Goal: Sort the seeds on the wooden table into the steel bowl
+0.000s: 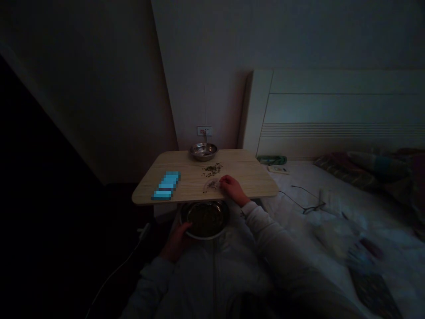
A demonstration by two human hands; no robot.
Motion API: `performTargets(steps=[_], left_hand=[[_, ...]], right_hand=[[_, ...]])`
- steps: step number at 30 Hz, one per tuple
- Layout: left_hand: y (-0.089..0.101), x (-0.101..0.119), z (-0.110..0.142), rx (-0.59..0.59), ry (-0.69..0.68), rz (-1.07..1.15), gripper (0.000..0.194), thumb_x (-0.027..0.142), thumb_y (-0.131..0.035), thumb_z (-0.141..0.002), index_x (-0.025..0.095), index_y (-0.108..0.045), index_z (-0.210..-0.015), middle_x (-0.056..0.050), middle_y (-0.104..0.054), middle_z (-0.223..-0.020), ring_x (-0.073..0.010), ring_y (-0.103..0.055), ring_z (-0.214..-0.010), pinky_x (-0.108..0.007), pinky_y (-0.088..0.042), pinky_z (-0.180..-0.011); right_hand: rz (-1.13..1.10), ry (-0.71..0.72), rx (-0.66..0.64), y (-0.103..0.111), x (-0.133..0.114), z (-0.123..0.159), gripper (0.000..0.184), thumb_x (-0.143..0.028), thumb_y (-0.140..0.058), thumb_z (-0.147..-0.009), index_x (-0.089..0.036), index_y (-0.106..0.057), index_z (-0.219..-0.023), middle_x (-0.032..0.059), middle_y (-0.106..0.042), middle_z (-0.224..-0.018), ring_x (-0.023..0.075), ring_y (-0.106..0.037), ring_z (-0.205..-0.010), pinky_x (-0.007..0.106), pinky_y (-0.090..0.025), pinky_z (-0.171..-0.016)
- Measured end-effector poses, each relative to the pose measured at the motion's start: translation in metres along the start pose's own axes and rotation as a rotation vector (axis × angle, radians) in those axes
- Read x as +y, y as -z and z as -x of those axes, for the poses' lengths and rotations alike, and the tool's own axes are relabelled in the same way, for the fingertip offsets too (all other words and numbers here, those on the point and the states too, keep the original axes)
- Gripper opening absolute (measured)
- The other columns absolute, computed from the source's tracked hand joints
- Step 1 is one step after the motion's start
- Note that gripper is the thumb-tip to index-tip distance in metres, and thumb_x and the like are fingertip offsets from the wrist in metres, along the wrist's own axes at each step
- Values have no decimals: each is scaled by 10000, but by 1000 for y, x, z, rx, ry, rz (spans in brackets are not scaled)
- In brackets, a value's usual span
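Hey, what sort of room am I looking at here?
Most likely a bedroom, dimly lit: there's a broad pale headboard, a white sheet spread before it, and a rumpled striped blanket on top.

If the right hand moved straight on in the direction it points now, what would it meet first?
Probably the green bits scattered on the table, though whether the right hand would pass above them is hard to judge.

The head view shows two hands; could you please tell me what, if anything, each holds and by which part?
The left hand holds the lower bowl by its near left rim. Whether the right hand, at the table, grips anything cannot be told.
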State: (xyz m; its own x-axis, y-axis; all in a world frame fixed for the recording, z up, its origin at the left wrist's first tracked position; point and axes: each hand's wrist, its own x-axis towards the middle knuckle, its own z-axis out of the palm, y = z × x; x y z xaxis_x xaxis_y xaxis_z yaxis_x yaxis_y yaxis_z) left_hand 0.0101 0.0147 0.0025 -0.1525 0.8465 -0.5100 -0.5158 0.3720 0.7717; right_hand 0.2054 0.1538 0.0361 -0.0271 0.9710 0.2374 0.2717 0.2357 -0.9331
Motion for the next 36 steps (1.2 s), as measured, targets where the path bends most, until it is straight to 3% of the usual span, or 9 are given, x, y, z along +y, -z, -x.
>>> performTargets(steps=[6,16,22,30,36], left_hand=[[3,-2,-3,-28,-15,7,171,87,-627,-711,179,-664,-850,-87,-741,-959,-274,-682,-1000,-337,-584,-735],[-2,3,5,-18,-35,7,200,87,-622,-693,186,-669,-861,-68,-735,-878,-269,-688,-962,-323,-580,-677],[-3,6,11,-31,-42,-16,225,86,-642,-648,192,-670,-845,-76,-736,-912,-282,-665,-1031,-345,-575,-765],[2,1,0,-20,-13,-7,142,119,-631,-711,178,-663,-836,-108,-738,-938,-315,-647,-1071,-388,-581,-781],[8,-4,-8,-55,-12,11,213,124,-629,-730,174,-651,-936,-98,-746,-955,-292,-685,-989,-395,-588,-747]], right_hand=[[5,-5,-20,1,-3,1,77,-202,-509,-650,-191,-572,-692,-39,-559,-627,125,-496,-636,259,-391,-658],[19,-24,-47,1,-5,3,72,-231,-519,-675,-190,-572,-702,-34,-577,-633,124,-501,-631,257,-383,-645],[1,-24,-56,2,-5,2,83,-261,-531,-700,-186,-565,-690,-33,-578,-633,120,-509,-640,257,-393,-667],[-18,-44,-39,2,-5,2,70,-247,-538,-678,-189,-571,-701,-42,-566,-610,118,-513,-619,250,-399,-644],[-6,-34,-60,3,-5,2,84,-269,-533,-671,-191,-563,-681,-43,-552,-590,113,-493,-598,242,-387,-616]])
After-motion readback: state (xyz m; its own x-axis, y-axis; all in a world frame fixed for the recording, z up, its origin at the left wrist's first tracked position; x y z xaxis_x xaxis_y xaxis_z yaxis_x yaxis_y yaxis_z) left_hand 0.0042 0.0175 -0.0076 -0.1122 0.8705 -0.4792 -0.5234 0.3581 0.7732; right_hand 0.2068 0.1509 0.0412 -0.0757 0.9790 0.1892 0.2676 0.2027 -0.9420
